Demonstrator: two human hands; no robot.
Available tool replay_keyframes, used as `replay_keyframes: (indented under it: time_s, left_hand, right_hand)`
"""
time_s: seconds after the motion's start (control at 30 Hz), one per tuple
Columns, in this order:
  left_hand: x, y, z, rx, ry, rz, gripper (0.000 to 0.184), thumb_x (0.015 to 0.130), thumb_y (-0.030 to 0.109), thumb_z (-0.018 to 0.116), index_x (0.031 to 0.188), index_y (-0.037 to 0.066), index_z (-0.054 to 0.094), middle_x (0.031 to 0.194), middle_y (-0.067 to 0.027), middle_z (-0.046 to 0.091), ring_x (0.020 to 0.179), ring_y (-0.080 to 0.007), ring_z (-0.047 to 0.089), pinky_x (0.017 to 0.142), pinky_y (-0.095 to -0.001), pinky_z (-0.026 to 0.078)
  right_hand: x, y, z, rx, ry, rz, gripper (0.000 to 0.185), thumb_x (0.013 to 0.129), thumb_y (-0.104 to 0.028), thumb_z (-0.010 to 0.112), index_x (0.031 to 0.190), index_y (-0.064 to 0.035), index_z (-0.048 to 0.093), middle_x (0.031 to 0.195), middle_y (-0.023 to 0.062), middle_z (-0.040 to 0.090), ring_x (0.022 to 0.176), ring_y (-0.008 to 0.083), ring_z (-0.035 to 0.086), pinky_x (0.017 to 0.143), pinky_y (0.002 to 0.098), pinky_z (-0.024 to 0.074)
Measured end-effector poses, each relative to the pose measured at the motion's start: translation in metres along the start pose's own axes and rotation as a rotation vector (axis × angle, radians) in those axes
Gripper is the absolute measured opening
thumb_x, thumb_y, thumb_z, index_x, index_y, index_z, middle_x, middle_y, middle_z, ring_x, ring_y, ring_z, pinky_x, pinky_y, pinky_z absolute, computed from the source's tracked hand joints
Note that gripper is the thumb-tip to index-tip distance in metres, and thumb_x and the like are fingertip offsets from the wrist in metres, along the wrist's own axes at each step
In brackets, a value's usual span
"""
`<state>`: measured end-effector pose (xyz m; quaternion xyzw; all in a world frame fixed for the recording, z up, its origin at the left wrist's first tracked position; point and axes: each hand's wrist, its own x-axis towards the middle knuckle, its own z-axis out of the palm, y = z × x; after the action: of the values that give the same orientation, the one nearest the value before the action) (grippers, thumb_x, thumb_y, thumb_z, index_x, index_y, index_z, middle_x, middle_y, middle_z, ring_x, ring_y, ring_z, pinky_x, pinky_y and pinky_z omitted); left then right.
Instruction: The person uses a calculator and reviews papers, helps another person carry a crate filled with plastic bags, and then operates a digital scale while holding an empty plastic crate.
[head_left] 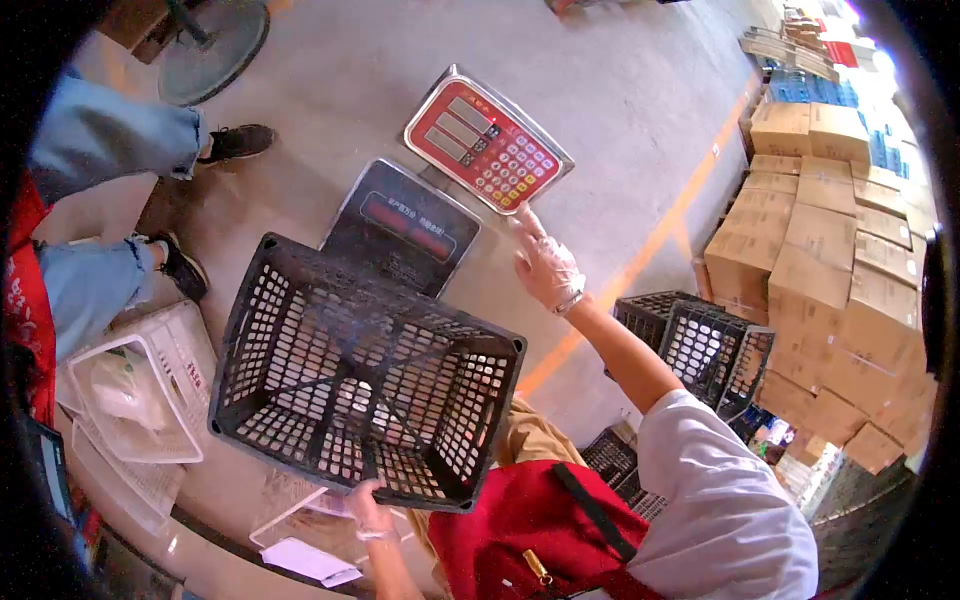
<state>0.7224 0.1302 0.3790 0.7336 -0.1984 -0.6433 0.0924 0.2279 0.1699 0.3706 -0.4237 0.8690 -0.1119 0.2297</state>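
A black plastic crate (360, 385) with perforated walls is tilted so its bare inside faces me. My left hand (373, 512) is closed on its near rim. The crate's far side covers part of a weighing scale's dark platform (405, 225); whether they touch I cannot tell. Beyond the platform stands the scale's red display and keypad unit (488, 140). My right hand (547, 265), in a clear glove, reaches to the keypad's lower edge with its index finger stretched out and nothing held.
Stacked cardboard boxes (815, 260) line the right side, with more black crates (690, 335) before them. White baskets (140, 390) stand at left, one holding a pale bag. Another person's legs in torn jeans (120, 130) are at upper left, near a round base (215, 55).
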Motion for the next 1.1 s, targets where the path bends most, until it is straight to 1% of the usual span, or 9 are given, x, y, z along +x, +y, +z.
replay_keyframes:
  time_s: [0.07, 0.17, 0.43, 0.6, 0.7, 0.77, 0.9, 1.0, 1.1]
  left_hand:
    - [-0.003, 0.001, 0.008, 0.071, 0.006, 0.025, 0.021, 0.06, -0.003, 0.051, 0.079, 0.0, 0.059, 0.091, -0.0103, 0.059, 0.08, -0.024, 0.058, 0.069, -0.0339, 0.052]
    - [-0.016, 0.011, 0.017, -0.216, 0.08, -0.029, 0.046, 0.06, -0.006, 0.049, 0.105, 0.001, 0.052, 0.098, -0.0086, 0.057, 0.083, -0.0224, 0.058, 0.07, -0.0323, 0.052]
    - [-0.038, 0.013, 0.012, -0.283, 0.056, -0.104, 0.058, 0.061, -0.008, 0.046, 0.118, 0.004, 0.044, 0.115, -0.0085, 0.048, 0.099, -0.0214, 0.052, 0.078, -0.032, 0.049]
    - [-0.03, -0.027, -0.021, -0.022, -0.004, 0.007, 0.05, 0.061, -0.006, 0.049, 0.111, 0.003, 0.051, 0.104, -0.0098, 0.055, 0.093, -0.0241, 0.057, 0.079, -0.0337, 0.05]
    - [-0.034, -0.023, -0.015, -0.019, -0.05, -0.033, 0.064, 0.06, -0.007, 0.044, 0.123, 0.005, 0.042, 0.114, -0.007, 0.051, 0.093, -0.0198, 0.053, 0.074, -0.0286, 0.049]
    - [-0.041, -0.005, 0.006, -0.296, 0.03, -0.167, 0.064, 0.061, -0.008, 0.044, 0.123, 0.005, 0.041, 0.117, -0.0069, 0.05, 0.095, -0.02, 0.053, 0.076, -0.0287, 0.049]
    - [-0.025, -0.036, -0.022, -0.339, 0.057, -0.191, 0.061, 0.061, -0.008, 0.045, 0.12, 0.004, 0.045, 0.114, -0.0088, 0.051, 0.094, -0.0202, 0.053, 0.076, -0.0293, 0.049]
    - [-0.025, -0.049, -0.029, 0.024, -0.026, 0.087, 0.028, 0.06, -0.002, 0.053, 0.088, 0.0, 0.058, 0.095, -0.0122, 0.057, 0.084, -0.0248, 0.058, 0.076, -0.0382, 0.052]
    - [-0.037, -0.028, -0.009, 0.109, 0.052, 0.115, 0.018, 0.062, -0.005, 0.055, 0.079, 0.001, 0.058, 0.098, -0.0141, 0.058, 0.088, -0.0234, 0.057, 0.078, -0.0378, 0.051]
  right_hand:
    - [0.006, 0.009, 0.005, -0.065, 0.082, -0.05, 0.038, 0.075, -0.009, 0.054, 0.112, -0.0015, 0.05, 0.139, 0.0183, 0.03, 0.083, 0.0382, 0.058, 0.074, 0.0479, 0.0475]
    - [0.01, 0.017, 0.011, -0.098, 0.069, -0.068, 0.05, 0.073, -0.009, 0.056, 0.122, -0.0043, 0.043, 0.14, 0.0192, 0.028, 0.083, 0.0389, 0.058, 0.074, 0.048, 0.0478]
    - [0.023, 0.016, 0.004, -0.155, 0.048, -0.055, 0.051, 0.071, -0.009, 0.059, 0.12, -0.0057, 0.044, 0.142, 0.0192, 0.024, 0.084, 0.0379, 0.059, 0.072, 0.047, 0.049]
    - [0.026, 0.017, 0.004, -0.178, 0.046, -0.065, 0.048, 0.072, -0.012, 0.062, 0.117, -0.0077, 0.042, 0.142, 0.0174, 0.026, 0.082, 0.039, 0.058, 0.07, 0.046, 0.0483]
    - [0.027, 0.016, 0.003, -0.227, 0.035, -0.062, 0.046, 0.071, -0.012, 0.06, 0.114, -0.0057, 0.048, 0.142, 0.0192, 0.024, 0.079, 0.0368, 0.061, 0.069, 0.0461, 0.0501]
    - [0.028, 0.016, 0.004, -0.235, 0.021, -0.063, 0.045, 0.071, -0.012, 0.06, 0.114, -0.0056, 0.048, 0.142, 0.0191, 0.024, 0.08, 0.037, 0.061, 0.069, 0.0462, 0.0501]
    - [0.028, 0.016, 0.006, -0.23, 0.027, -0.032, 0.044, 0.073, -0.015, 0.061, 0.114, -0.0058, 0.046, 0.142, 0.0163, 0.026, 0.085, 0.0379, 0.059, 0.072, 0.046, 0.0484]
    - [0.031, 0.015, 0.002, -0.242, -0.037, 0.003, 0.046, 0.073, -0.015, 0.059, 0.115, -0.0058, 0.046, 0.142, 0.0165, 0.027, 0.085, 0.0374, 0.06, 0.073, 0.0466, 0.0481]
    - [0.034, 0.017, 0.008, -0.264, -0.024, 0.023, 0.048, 0.072, -0.014, 0.058, 0.118, -0.0073, 0.045, 0.141, 0.0164, 0.028, 0.084, 0.0377, 0.06, 0.073, 0.0469, 0.0481]
